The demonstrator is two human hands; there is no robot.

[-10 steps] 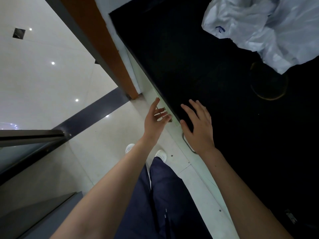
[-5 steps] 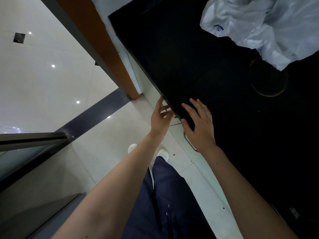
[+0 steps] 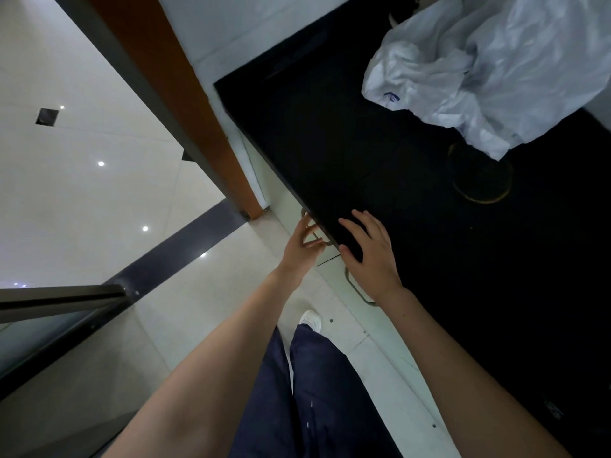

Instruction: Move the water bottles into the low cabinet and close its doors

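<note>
Right hand (image 3: pixel 370 256) flat, fingers spread, on cabinet top (image 3: pixel 413 160); left hand (image 3: pixel 302 244) at door handle (image 3: pixel 327 242), grip unclear.

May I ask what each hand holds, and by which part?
Right hand rests flat on the cabinet top, empty; left fingers touch a door handle, grip unclear.

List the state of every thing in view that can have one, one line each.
left hand, open, fingers loosely spread at a door handle, not closed round it
right hand, open, flat on the black cabinet top
cabinet doors, look shut, seen steeply from above
plastic bag, crumpled, lying on the cabinet top
</note>
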